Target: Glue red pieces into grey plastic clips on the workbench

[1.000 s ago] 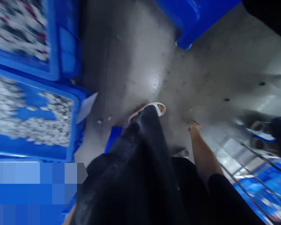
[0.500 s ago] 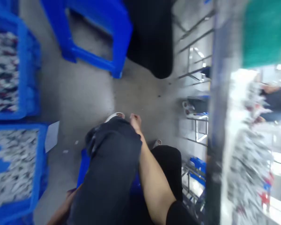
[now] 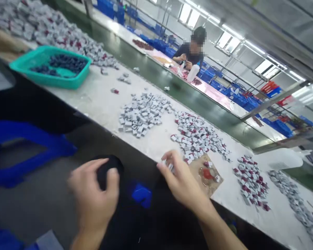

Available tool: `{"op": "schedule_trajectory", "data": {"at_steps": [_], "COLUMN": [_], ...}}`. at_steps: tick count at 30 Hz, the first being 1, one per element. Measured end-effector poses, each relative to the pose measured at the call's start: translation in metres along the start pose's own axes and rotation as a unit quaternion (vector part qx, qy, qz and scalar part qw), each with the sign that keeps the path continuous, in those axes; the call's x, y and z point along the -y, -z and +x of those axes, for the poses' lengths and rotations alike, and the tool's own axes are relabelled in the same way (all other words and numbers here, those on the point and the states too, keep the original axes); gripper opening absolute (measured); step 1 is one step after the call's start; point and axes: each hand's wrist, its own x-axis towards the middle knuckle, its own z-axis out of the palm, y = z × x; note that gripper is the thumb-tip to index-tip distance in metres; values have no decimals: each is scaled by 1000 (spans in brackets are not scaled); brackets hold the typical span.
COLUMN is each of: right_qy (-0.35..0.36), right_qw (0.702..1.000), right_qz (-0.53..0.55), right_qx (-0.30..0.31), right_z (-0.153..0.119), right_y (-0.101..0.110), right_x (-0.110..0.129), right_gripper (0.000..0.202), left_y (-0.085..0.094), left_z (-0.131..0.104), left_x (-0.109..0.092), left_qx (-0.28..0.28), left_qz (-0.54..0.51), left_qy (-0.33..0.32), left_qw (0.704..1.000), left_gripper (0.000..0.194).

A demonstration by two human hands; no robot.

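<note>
My left hand [image 3: 94, 191] hangs in the air before the table edge, thumb and fingers curved apart, with nothing visible between them. My right hand [image 3: 179, 177] is closed at the table's front edge, its thumb and fingers around something small and whitish-grey, like the small plastic parts on the table; I cannot make out how many it holds. Just beyond it lies a heap of white-and-dark-red parts [image 3: 198, 133]. To its right is a brown board [image 3: 211, 173] with a red blob and wet patches. A heap of plain white parts [image 3: 144, 113] lies further left.
A teal tray [image 3: 78, 81] with dark blue parts stands on the long white table [image 3: 99, 100], a large pile [image 3: 54, 27] behind it. More parts [image 3: 253, 184] and a white bottle [image 3: 279, 159] lie right. Across a green belt [image 3: 156, 81], a person sits working. A blue stool [image 3: 52, 149] stands lower left.
The view has swung from the floor and my legs up to the table. My right hand, earlier low by my knee, is now at the table edge holding something small; my left hand has risen into view.
</note>
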Motion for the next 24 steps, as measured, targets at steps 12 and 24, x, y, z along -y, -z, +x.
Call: {"op": "schedule_trajectory", "data": {"at_steps": [12,24], "right_qy": [-62,-86], "right_qw": [996,842], "right_qz": [46,495], "right_qx": [-46,-197], "right_z": [69,-64], "right_y": [70,100], "right_x": [22,-90], "right_gripper": [21,32], "left_y": [-117,-100], "left_z": [35,75], "left_x": [-69,-111], "left_qx": [145,268], "left_qz": [88,41], "left_qy": [-244,-281], "left_qw": [955,921], "left_gripper": [35,17]}}
